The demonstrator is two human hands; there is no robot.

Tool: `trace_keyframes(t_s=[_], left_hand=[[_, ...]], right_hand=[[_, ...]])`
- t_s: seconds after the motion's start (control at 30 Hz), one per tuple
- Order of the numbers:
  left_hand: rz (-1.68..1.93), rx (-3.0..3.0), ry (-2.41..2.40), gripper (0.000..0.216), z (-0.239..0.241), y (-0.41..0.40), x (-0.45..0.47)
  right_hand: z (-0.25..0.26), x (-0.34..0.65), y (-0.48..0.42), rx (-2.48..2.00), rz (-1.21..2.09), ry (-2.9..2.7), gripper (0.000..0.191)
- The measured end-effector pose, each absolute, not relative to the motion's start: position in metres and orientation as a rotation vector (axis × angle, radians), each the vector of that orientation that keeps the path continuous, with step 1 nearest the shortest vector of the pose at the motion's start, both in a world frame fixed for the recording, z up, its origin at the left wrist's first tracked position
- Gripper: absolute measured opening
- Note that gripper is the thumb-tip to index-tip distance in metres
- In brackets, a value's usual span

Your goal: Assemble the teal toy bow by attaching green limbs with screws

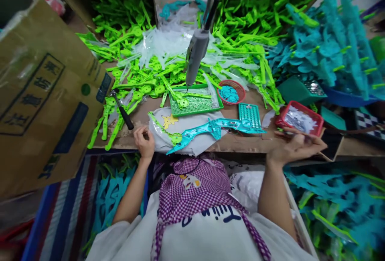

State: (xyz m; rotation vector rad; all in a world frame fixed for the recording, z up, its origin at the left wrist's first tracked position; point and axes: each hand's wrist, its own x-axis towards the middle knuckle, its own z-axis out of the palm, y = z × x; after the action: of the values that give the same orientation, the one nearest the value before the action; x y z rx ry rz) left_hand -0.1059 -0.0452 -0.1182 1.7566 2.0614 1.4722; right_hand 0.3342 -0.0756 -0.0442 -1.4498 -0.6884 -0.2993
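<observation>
My left hand (144, 141) rests at the table's front edge with fingers curled, beside a white cloth (186, 132) with a yellow cartoon figure. What it pinches, if anything, I cannot make out. My right hand (296, 145) lies palm up at the front right, fingers bent, just below a red tray (300, 120) of small white pieces; nothing shows in it. A long teal plastic part (210, 129) lies across the cloth between the hands, with a green part (168, 133) beside it.
A hanging grey power screwdriver (196, 54) points down at a green tray (195, 102). Nearby are a red basket (231, 92) with teal discs, a teal screw tray (249, 114), a black-handled tool (123, 113), heaps of green and teal parts, and a cardboard box (45, 92) on the left.
</observation>
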Motion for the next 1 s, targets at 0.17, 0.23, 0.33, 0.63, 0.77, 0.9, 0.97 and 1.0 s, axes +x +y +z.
trace_keyframes(t_s=[0.17, 0.23, 0.33, 0.63, 0.77, 0.9, 0.97, 1.0], left_hand=[[1.535, 1.696, 2.111, 0.022, -0.123, -0.043, -0.104], [1.517, 1.662, 2.146, 0.022, -0.124, -0.042, -0.102], [1.465, 1.612, 2.195, 0.022, -0.124, -0.041, -0.101], [1.207, 1.876, 2.069, 0.047, -0.116, -0.043, -0.105], [0.893, 2.058, 1.964, 0.075, -0.105, -0.043, -0.106], [0.63, 2.102, 1.936, 0.083, -0.099, -0.042, -0.105], [0.564, 2.089, 1.945, 0.084, -0.1, -0.041, -0.105], [0.539, 2.082, 1.951, 0.085, -0.1, -0.041, -0.106]], right_hand=[[-0.038, 0.234, -0.062, -1.236, 0.298, -0.851, 0.025], [-0.039, 0.207, -0.068, -1.176, 0.497, -0.929, 0.024], [-0.042, 0.192, -0.088, -1.12, 0.663, -1.043, 0.024], [-0.029, 0.186, -0.116, -1.04, 0.907, -0.943, 0.022], [-0.023, 0.154, -0.071, -0.906, 0.981, -1.197, 0.025], [-0.037, 0.11, -0.003, -0.831, 1.147, -1.43, 0.039], [-0.047, 0.088, 0.021, -0.803, 1.237, -1.496, 0.046], [-0.053, 0.078, 0.03, -0.804, 1.273, -1.516, 0.049]])
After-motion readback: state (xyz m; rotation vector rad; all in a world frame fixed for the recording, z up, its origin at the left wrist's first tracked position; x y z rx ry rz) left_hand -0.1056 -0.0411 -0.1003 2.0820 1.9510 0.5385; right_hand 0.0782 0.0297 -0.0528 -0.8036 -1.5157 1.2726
